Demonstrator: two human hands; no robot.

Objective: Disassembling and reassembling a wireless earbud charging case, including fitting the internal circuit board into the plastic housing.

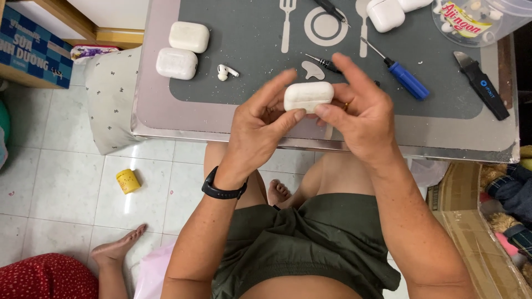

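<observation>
White rounded earbud case (308, 96), closed, lying sideways, pinched between both hands' fingers (288, 117) above the table edge

The earbud case (308, 96) sits between the left hand (260, 124) and the right hand (360, 113), above the near table edge (166, 130). On the mat (244, 50), two cases (183, 50) lie to the left, one behind the other, with a loose earbud (226, 72) just to their right. A pick (312, 69) and a small screwdriver (323, 62) lie behind the held case. A larger screwdriver (402, 75) lies to the right; a pry tool (481, 84) lies farther right, off the mat.
</observation>
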